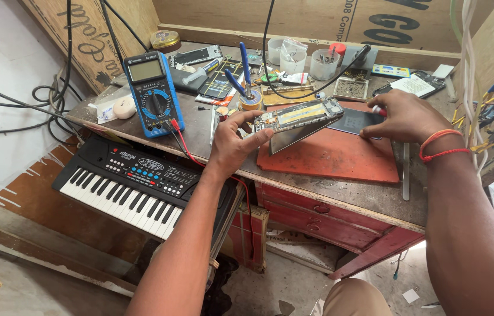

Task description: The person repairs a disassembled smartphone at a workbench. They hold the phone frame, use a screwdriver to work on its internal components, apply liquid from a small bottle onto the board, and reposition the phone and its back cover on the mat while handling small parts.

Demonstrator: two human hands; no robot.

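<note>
A blue multimeter point(153, 93) stands at the left of the workbench, and its small grey screen point(145, 70) is at the top. A dark phone screen panel point(354, 122) lies flat on the red mat point(340, 158) under the right hand point(405, 117). Brown cardboard sheets with big dark print point(375, 20) lean along the back wall.

head view | above, angled down-forward | close over workbench point(340, 196)
</note>
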